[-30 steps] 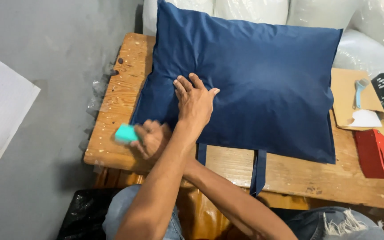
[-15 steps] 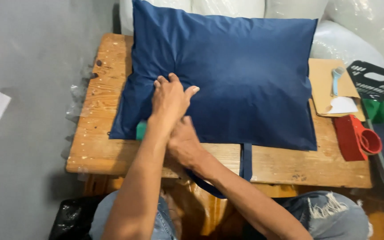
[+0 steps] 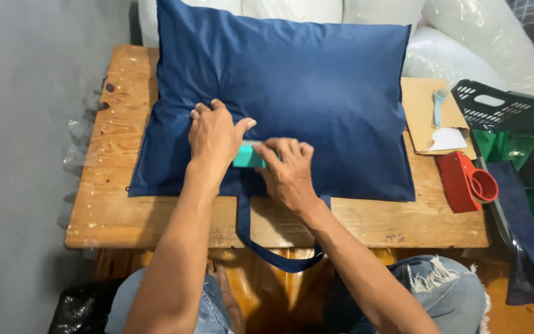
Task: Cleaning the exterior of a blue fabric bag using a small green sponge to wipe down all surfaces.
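Observation:
A stuffed navy blue cloth bag (image 3: 316,80) lies flat on a wooden table (image 3: 112,204), and its strap loop (image 3: 276,256) hangs over the table's front edge. My left hand (image 3: 214,133) presses palm-down on the bag near its lower left part, fingers spread. Just to its right, my right hand (image 3: 288,170) grips a small teal block (image 3: 247,158) and holds it against the fabric, between the two hands. Part of the block is hidden under my fingers.
On the table's right end lie a cardboard sheet (image 3: 420,99) with a light blue tool (image 3: 439,102) and white paper, and a red tape dispenser (image 3: 468,182). A black crate (image 3: 502,108) stands further right. Plastic-wrapped white cushions (image 3: 483,46) are piled behind.
My right hand has carried the teal block from the bag's left edge, under my left arm, to the right of my left hand. The arms are no longer crossed.

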